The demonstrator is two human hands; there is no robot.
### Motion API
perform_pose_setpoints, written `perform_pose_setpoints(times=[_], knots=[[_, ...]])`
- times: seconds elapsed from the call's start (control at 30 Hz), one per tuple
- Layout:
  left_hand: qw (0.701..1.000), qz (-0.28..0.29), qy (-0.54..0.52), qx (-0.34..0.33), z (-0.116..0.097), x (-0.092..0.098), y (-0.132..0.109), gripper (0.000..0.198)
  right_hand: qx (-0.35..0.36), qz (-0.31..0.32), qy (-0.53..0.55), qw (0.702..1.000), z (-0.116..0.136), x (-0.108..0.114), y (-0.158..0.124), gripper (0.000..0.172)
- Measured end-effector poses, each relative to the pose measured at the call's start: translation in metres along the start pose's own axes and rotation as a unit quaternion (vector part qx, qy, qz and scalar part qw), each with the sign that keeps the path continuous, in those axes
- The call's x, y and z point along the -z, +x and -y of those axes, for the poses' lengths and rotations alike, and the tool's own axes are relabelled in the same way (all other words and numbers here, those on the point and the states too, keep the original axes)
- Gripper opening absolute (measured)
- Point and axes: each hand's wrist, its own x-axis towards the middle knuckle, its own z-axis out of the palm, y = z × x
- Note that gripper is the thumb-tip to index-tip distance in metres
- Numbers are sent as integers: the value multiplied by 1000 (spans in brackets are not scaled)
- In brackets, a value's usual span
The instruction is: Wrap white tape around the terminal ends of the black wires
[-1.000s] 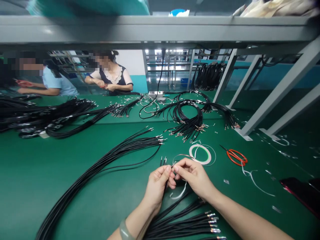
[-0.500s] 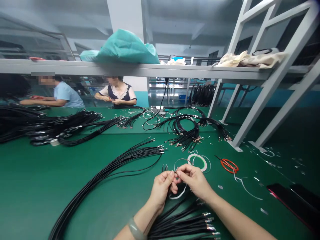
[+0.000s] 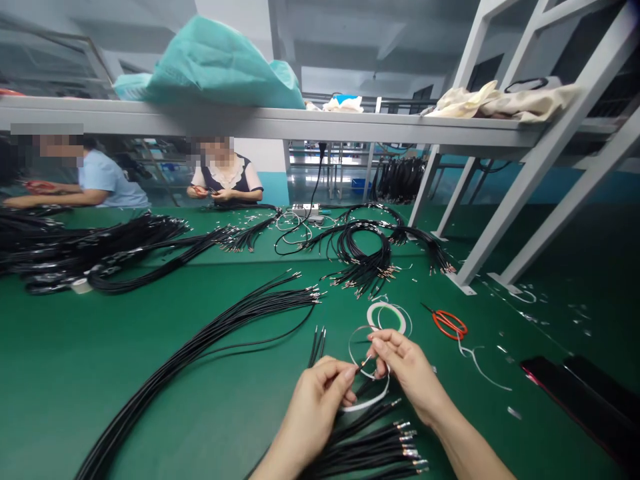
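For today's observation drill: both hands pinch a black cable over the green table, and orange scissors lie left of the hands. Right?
Not quite: the head view shows the orange scissors lying right of the hands. The left hand and right hand do pinch a black cable over the green table.

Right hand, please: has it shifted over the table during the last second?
Yes: judged against the white tape roll, the right hand has shifted rightward, closer to the red scissors.
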Motion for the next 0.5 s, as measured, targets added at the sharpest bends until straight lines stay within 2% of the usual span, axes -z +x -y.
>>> perform_pose_setpoints(times=[0.13, 0.27, 0.37, 0.5], knots=[[983, -48, 127, -126, 4, -9, -5, 22, -2, 9, 4, 1000, 1, -3, -3, 22], [949, -105, 185, -231, 20, -14, -3, 17, 9, -45, 28, 999, -3, -10, -7, 20], [929, -130, 223, -267, 31, -15, -1, 20, 0, -64, 19, 998, -4, -16, -11, 23], [919, -130, 250, -277, 37, -17, -2, 24, -19, -60, 27, 998, -6, -24, -16, 25]])
